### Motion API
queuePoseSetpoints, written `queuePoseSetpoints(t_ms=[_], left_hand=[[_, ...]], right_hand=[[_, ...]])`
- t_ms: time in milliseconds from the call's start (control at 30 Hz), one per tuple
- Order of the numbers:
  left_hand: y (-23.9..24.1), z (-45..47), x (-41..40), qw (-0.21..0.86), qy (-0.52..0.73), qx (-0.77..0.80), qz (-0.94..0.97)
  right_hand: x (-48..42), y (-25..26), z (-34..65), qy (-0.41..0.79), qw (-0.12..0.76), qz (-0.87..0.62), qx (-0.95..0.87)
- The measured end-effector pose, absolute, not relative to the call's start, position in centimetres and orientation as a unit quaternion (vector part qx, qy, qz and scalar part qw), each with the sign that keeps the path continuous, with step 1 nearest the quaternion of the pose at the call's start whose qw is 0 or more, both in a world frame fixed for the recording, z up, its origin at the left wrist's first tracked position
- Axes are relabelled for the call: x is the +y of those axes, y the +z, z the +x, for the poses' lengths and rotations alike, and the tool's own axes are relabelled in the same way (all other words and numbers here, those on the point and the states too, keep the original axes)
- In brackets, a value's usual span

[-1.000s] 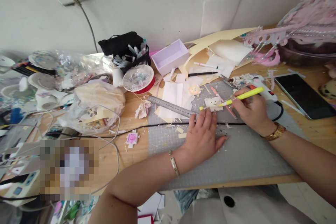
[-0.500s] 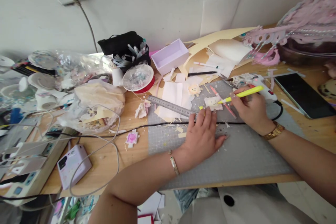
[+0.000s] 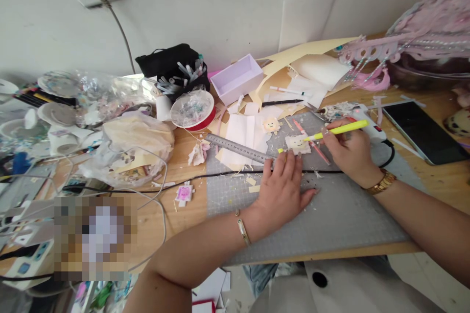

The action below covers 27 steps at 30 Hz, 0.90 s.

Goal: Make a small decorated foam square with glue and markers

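Note:
In my right hand is a yellow highlighter, gripped like a pen. Its tip touches the right side of a small cream-white piece with a drawn smiling face. My left hand lies palm down, fingers stretched, with the fingertips against the piece's lower edge. A small yellow cap-like bit shows at those fingertips. Behind the piece rests a peach piece with a smiling face. A pink-red pen lies partly behind the cream piece. Beneath everything is a grey cutting mat.
A steel ruler and a black cable cross the left part of the mat. At the back stand a lilac box and a black pen case. A phone lies at the right. Paper scraps surround my hands.
The highlighter tip has shifted very slightly left over the cream piece. My left hand stays in place. A blurred patch now covers the lilac device at the lower left.

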<state>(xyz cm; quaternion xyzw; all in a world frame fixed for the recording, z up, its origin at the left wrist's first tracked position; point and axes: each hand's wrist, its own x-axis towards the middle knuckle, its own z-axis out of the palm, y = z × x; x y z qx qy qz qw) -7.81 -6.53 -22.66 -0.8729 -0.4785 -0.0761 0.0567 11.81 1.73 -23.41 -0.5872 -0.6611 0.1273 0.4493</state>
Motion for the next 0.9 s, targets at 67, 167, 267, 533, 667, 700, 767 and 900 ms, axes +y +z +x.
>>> queuePoseSetpoints(t_ms=[67,167,267,533,667,700,767,900], left_hand=[[-22.66,-7.81,-6.52,0.058,-0.074,-0.478,-0.873],[-22.68,-7.79,-6.54,0.059,-0.070,-0.477,-0.874],[-22.70,-7.80,-6.55,0.062,-0.069,-0.477,-0.874],[-22.76,-7.75,-6.56,0.067,-0.079,-0.478,-0.872],[-22.87,-7.79,-6.57,0.062,-0.082,-0.476,-0.873],[-22.90,-7.80,-6.57,0.062,-0.083,-0.476,-0.874],[-22.93,-7.81,-6.58,0.062,-0.085,-0.476,-0.873],[-22.91,-7.79,-6.59,0.061,-0.088,-0.477,-0.873]], right_hand=[[1.73,-23.32,11.70,0.126,0.456,-0.590,-0.654],[1.74,-23.14,11.50,0.143,0.447,-0.578,-0.667],[1.78,-23.11,11.41,0.137,0.431,-0.586,-0.673],[1.58,-23.31,11.75,0.096,0.439,-0.575,-0.684],[1.54,-23.34,11.86,0.108,0.453,-0.576,-0.672],[1.55,-23.36,11.88,0.111,0.453,-0.578,-0.670],[1.56,-23.41,11.92,0.123,0.451,-0.578,-0.669],[1.58,-23.49,11.97,0.120,0.453,-0.578,-0.668]])
